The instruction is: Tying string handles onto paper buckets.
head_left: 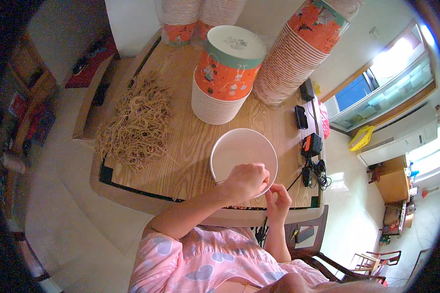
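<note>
A white paper bucket (243, 146) stands mouth up near the table's front edge. Over its near rim reaches my left hand (244, 181), its fingers curled closed at the inner wall on the right side. Just outside that rim, my right hand (278, 200) has thumb and forefinger pinched together, close to the left fingertips. Whatever lies between the fingers of either hand is too small or hidden to make out. Beyond the bucket stands an upside-down stack of orange and green paper buckets (225, 78). To the left lies a tangled heap of brown twine (141, 122).
A tall leaning stack of nested paper buckets (298, 51) rises at the far right, with more wrapped stacks (179, 22) at the back. Black adapters (311, 145) and coiled cables (320, 175) line the table's right edge. A chair (322, 261) is at the lower right.
</note>
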Action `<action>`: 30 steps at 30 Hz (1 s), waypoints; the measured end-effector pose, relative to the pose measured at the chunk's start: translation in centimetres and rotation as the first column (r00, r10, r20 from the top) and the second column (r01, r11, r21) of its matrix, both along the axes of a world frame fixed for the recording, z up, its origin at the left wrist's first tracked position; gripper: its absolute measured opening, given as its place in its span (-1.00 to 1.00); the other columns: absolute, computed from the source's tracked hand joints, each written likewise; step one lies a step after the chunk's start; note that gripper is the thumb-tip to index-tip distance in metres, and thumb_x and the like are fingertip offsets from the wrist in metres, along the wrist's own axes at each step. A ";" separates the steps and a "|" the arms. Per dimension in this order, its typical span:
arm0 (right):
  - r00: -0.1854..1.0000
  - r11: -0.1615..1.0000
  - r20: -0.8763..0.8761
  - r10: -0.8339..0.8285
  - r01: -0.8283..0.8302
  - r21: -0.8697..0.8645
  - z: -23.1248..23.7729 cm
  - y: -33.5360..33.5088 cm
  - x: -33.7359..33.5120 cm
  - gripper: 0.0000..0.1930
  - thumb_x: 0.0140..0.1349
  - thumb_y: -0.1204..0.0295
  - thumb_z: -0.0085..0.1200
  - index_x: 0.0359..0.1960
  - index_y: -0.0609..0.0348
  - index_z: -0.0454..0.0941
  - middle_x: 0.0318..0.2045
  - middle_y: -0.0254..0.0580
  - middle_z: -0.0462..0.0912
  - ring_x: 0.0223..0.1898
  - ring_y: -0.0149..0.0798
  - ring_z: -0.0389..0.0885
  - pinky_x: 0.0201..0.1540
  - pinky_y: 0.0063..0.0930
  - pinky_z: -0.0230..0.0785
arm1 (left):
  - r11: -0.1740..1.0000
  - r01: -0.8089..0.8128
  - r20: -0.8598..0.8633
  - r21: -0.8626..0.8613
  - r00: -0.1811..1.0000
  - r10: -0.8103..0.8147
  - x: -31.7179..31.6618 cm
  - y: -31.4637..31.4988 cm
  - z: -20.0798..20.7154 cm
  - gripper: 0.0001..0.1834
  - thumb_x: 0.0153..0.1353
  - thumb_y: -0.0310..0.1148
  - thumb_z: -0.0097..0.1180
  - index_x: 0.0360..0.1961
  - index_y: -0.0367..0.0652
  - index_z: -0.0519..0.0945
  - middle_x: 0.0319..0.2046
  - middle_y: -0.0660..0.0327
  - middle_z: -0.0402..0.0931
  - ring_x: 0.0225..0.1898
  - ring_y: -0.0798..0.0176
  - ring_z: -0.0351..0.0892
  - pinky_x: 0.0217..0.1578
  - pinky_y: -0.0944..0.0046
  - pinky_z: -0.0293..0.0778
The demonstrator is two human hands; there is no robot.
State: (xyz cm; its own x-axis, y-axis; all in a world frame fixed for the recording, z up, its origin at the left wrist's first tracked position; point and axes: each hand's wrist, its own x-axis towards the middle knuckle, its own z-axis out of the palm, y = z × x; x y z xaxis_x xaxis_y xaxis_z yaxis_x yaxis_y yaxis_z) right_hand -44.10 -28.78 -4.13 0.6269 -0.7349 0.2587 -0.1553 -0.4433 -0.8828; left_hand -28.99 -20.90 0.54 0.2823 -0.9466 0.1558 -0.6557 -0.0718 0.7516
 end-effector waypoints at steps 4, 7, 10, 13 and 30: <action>0.999 0.998 0.006 -0.039 0.039 0.040 0.2 0.2 0.0 -0.93 0.03 0.59 0.09 -0.47 0.25 0.44 -0.54 -0.36 0.45 -0.46 -0.49 0.38 -0.35 -0.62 0.26 | 1.000 -0.003 0.009 0.018 1.000 0.003 0.1 0.5 0.6 -0.83 0.02 -0.28 0.04 -0.48 -0.16 0.56 -0.48 0.09 0.48 -0.40 0.04 0.53 -0.33 0.12 0.45; 0.999 0.997 0.012 -0.043 0.042 0.068 0.0 0.0 -0.7 -0.93 0.03 0.60 0.07 -0.47 0.25 0.42 -0.55 -0.37 0.44 -0.46 -0.49 0.38 -0.35 -0.62 0.25 | 0.999 -0.053 0.006 -0.006 0.999 0.053 0.2 1.8 1.4 -0.82 0.03 -0.25 0.06 -0.45 -0.13 0.56 -0.47 0.10 0.47 -0.41 0.04 0.53 -0.35 0.11 0.45; 1.000 0.995 0.011 -0.007 0.005 0.103 -0.1 0.1 -1.8 -0.92 0.02 0.61 0.04 -0.45 0.25 0.41 -0.55 -0.36 0.43 -0.45 -0.48 0.38 -0.32 -0.62 0.25 | 0.996 -0.089 0.054 0.020 0.995 0.088 -1.4 3.1 3.4 -0.81 0.07 -0.24 0.06 -0.36 -0.11 0.54 -0.48 0.11 0.46 -0.43 0.03 0.53 -0.41 0.13 0.45; 0.982 0.960 0.125 0.138 -0.164 0.226 -0.1 1.0 -2.3 -0.91 0.00 0.62 0.02 -0.44 0.26 0.40 -0.52 -0.34 0.43 -0.40 -0.46 0.38 -0.27 -0.61 0.24 | 0.974 -0.061 -0.136 -0.218 0.990 0.031 -4.5 5.0 2.4 -0.87 0.06 -0.34 0.09 -0.39 -0.14 0.47 -0.51 0.13 0.47 -0.49 0.05 0.52 -0.47 0.15 0.45; 0.988 0.948 -0.015 0.154 -0.143 0.286 -1.4 3.0 -1.0 -0.96 0.03 0.63 -0.04 -0.46 0.27 0.38 -0.51 -0.28 0.46 -0.42 -0.43 0.39 -0.30 -0.57 0.26 | 0.900 -0.399 -0.787 -0.175 0.606 0.116 -3.1 5.9 -4.7 -0.84 0.28 -0.34 -0.12 -0.27 -0.21 0.41 -0.49 0.35 0.44 -0.59 0.54 0.39 -0.62 0.53 0.27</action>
State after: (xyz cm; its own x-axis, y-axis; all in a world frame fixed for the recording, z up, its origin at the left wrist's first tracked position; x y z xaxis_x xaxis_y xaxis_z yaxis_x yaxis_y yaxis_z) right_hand -45.08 -25.76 -5.56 0.7399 -0.6721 0.0285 -0.1413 -0.1966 -0.9702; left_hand -32.06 -15.00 -4.16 0.6561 -0.7538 0.0359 0.1479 0.1751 0.9734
